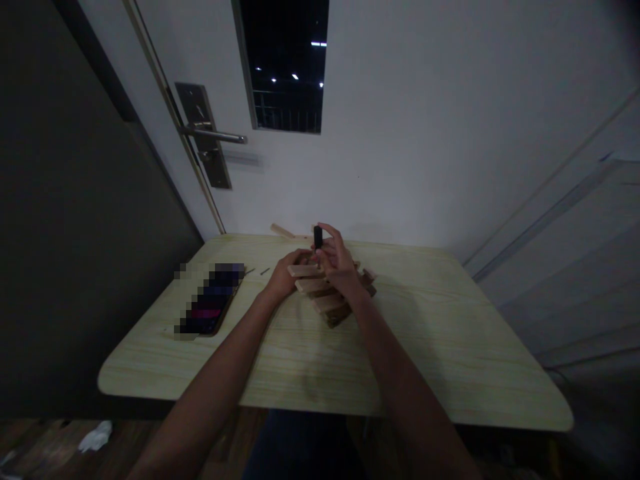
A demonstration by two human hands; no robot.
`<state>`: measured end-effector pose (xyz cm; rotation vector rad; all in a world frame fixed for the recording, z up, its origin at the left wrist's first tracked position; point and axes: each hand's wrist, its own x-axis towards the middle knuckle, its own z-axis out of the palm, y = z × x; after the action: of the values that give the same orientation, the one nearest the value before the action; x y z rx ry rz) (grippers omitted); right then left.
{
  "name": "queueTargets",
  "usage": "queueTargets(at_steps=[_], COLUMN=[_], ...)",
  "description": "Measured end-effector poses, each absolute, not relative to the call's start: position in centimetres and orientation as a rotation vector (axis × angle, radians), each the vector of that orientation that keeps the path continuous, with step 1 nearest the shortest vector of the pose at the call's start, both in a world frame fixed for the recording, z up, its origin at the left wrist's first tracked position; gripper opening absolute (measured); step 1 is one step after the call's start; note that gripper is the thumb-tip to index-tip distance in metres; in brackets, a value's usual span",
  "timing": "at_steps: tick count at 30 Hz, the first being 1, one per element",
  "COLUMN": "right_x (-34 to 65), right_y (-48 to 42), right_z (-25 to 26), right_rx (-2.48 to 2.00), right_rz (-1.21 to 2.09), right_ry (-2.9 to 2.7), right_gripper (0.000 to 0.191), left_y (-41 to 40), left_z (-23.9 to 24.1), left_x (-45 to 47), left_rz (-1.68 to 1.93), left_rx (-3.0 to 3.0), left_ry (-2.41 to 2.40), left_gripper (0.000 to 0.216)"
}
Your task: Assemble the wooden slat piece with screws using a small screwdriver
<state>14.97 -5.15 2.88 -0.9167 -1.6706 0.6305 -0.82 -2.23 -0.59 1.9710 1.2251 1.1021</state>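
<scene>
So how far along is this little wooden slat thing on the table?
Several slats already sit fanned together in the wooden assembly. In hand: the left hand holds the top slat while the right hand stands a black-handled tool upright on it. Left over: a loose stick at the far edge of the table and small dark pieces, perhaps screws, lie unused.

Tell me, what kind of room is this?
Probably a plain indoor room, maybe at home: a door with a handle, a dark window and a table.
</scene>
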Motion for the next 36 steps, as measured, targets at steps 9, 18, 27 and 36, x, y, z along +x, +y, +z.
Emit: queueTargets(at_steps=[9, 18, 27, 36], right_x=[15.1, 15.1, 15.2, 15.0], right_y=[-5.2, -4.7, -5.5, -5.5], right_z=[3.0, 2.4, 3.4, 3.2], right_rx=[-0.945, -0.935, -0.991, -0.938], right_rz=[0.515, 0.567, 0.490, 0.626], right_ry=[-1.706, -1.674, -1.746, -1.699], right_gripper=[0.050, 0.050, 0.052, 0.050], left_y=[-1.9, -1.9, -2.0, -2.0], left_z=[-1.1, -1.1, -1.0, -1.1], left_x=[-0.9, -0.9, -1.0, -0.9], left_rz=[1.100, 1.095, 1.091, 1.098], left_rx=[1.992, 1.994, 1.978, 1.966], left_ry=[1.204, 1.217, 1.212, 1.212], left_gripper=[0.033, 0.032, 0.032, 0.037])
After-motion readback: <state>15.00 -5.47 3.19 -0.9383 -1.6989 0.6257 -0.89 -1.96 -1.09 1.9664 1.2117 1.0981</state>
